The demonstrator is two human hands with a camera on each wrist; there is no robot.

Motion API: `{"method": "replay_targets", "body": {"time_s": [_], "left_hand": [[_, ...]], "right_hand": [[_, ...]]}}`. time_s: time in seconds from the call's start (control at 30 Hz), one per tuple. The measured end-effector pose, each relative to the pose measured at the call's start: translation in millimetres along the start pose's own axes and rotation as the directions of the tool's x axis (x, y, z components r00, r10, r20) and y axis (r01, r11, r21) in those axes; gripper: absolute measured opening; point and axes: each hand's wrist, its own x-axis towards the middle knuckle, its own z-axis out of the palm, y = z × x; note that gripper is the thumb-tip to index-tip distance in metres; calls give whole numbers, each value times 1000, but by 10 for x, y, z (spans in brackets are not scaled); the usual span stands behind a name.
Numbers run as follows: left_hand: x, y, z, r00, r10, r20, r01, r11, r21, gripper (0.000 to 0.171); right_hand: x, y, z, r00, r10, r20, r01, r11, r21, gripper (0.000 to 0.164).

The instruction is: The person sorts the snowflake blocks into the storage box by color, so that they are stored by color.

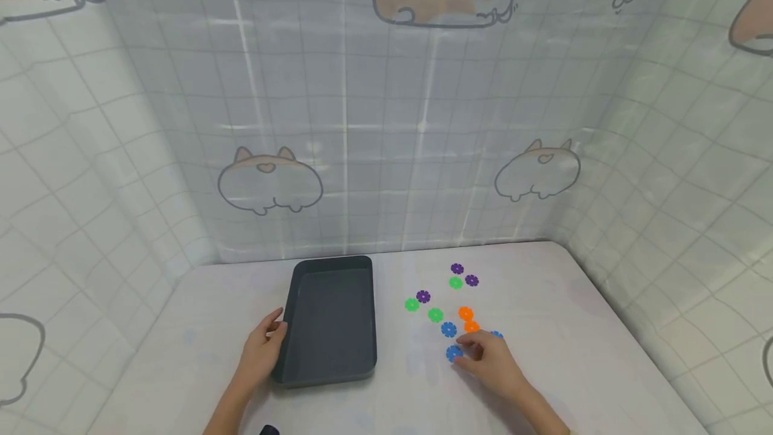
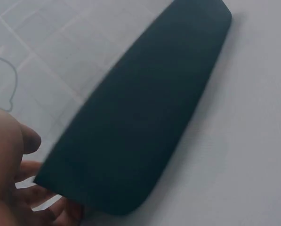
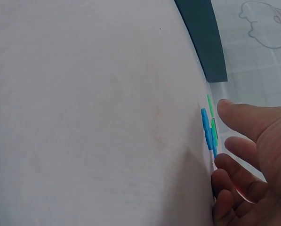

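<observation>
A dark grey rectangular tray (image 1: 331, 321) lies on the white-covered table, left of centre in the head view. My left hand (image 1: 262, 349) is at its left rim, fingers loosely bent against the side; the tray's outer wall (image 2: 135, 108) fills the middle of the left wrist view. My right hand (image 1: 494, 362) hovers low over a blue flower-shaped disc (image 1: 453, 354), thumb and forefinger apart on either side. In the right wrist view that blue disc (image 3: 206, 128) appears edge-on beyond the parted fingers. Another blue disc (image 1: 496, 334) is partly hidden behind the right hand.
Flower-shaped discs lie loose right of the tray: a blue one (image 1: 449, 329), orange ones (image 1: 466, 313), several green ones (image 1: 435, 315) and several purple ones (image 1: 423, 296). A small black object (image 1: 269, 429) shows at the bottom edge. Printed curtains (image 1: 386, 119) enclose the table.
</observation>
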Motion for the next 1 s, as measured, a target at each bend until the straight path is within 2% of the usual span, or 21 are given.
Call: {"method": "replay_targets", "body": {"time_s": [0.33,0.57,0.77,1.0], "left_hand": [[59,-80,152,997,37,-64,-37,999,-1,44],[91,-42,184,998,12,-63,-12,1000,6,44],[164,26,225,997,36,-71,-36,999,-10,45],[107,-17,298,991,23,-133,-29,999,-42,41]], "right_hand": [[18,-32,49,1000,17,-11,-17,999,-28,42],[40,-57,48,999,38,-5,-38,998,-46,40],[72,-79,40,998,66,-23,-68,993,-96,33],[92,-108,69,996,87,6,-87,994,-59,30]]}}
